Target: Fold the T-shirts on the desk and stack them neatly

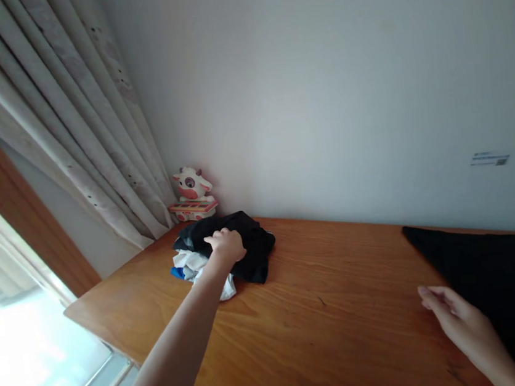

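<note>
"So, where to look first?"

"Toward the far left of a brown, glossy wooden tabletop (358, 342), at a crumpled heap of soft black cloth (254, 249). Tucked beneath, at the heap's near left: bunched white fabric (188, 261) and a small bright-blue scrap of fabric (178, 272). Just beyond, against the far wall: a white-and-red plastic toy shaped like a cow (191, 185), complete with little keyboard."

"And the left hand (226, 246)?"

"Stretched in from the near left, lying over the black heap. Fingers at least partly bent, tips mostly out of sight; cannot tell whether pinching cloth or merely touching."

"And the right hand (462, 321)?"

"At the near right, beside a wide, flat spread of matte black cloth (505, 288). Fingers loosely curled, thumb close to the tips, apparently without any cloth; cannot tell whether pressed together."

"At what stage, by the look of things?"

"Probably at taking hold of a piece from the heap, with one black cloth already laid flat on the right."

"Called for next?"

"Likely a sure pinch on the upper black layer alone, then a lift clear of the white and blue, without knocking the toy."
</note>
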`<state>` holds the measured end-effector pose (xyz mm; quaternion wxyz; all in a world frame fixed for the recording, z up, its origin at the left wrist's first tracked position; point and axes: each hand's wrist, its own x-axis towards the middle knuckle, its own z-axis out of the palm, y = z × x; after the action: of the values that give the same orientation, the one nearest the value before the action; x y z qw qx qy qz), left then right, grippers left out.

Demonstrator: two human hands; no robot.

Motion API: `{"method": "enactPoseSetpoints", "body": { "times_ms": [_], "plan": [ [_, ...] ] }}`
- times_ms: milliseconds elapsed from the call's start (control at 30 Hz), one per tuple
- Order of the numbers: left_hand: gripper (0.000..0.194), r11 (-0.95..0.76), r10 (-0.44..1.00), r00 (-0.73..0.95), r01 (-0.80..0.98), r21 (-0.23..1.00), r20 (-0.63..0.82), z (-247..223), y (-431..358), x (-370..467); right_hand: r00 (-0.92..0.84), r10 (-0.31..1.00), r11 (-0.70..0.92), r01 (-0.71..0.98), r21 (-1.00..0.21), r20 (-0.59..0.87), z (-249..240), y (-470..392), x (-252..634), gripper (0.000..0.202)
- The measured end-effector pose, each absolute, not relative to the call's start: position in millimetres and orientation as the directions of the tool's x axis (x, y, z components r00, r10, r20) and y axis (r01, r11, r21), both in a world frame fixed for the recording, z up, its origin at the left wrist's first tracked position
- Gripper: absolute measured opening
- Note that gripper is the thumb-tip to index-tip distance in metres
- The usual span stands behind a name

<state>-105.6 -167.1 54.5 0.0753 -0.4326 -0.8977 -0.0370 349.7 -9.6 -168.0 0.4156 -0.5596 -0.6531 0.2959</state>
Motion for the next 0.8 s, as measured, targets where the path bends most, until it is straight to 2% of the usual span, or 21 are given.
{"method": "enactPoseSetpoints", "body": {
  "times_ms": [67,133,200,267,367,467,600,700,800],
  "plan": [
    [0.042,0.507,0.843,-0.495,0.862,-0.004,0.211,22,-160,-80,-0.018,0.980,0.182,0.481,-0.858,0.198,-160,-15,345,0.056],
    [0.039,0.259,0.933,-0.254,0.966,0.013,0.255,-12,-153,-50,-0.008,0.978,0.189,0.466,-0.864,0.210,-152,-22,339,0.059],
    [0.040,0.007,0.966,-0.031,0.996,0.093,0.258,-47,-147,-21,0.005,0.971,0.211,0.451,-0.867,0.239,-142,-28,333,0.061],
    [0.038,-0.108,0.965,0.056,0.975,0.193,0.255,-78,-143,1,0.021,0.957,0.249,0.442,-0.862,0.288,-134,-33,329,0.062],
    [0.039,-0.156,0.954,0.070,0.946,0.283,0.292,-108,-137,13,0.017,0.936,0.300,0.487,-0.821,0.352,-128,-38,325,0.064],
    [0.044,-0.191,0.946,0.086,0.927,0.324,0.312,-118,-131,4,-0.005,0.931,0.304,0.568,-0.765,0.366,-127,-43,320,0.063],
    [0.045,-0.251,0.935,0.139,0.909,0.333,0.326,-123,-125,-9,-0.076,0.946,0.276,0.699,-0.659,0.316,-121,-44,317,0.048],
    [0.043,-0.268,0.923,0.149,0.910,0.316,0.354,-128,-123,-11,-0.072,0.966,0.198,0.821,-0.535,0.248,-100,-36,336,0.034],
    [0.040,-0.282,0.914,0.161,0.912,0.298,0.371,-132,-121,-11,0.063,0.977,0.017,0.929,-0.369,0.203,-73,-27,380,0.033]
  ]
}}
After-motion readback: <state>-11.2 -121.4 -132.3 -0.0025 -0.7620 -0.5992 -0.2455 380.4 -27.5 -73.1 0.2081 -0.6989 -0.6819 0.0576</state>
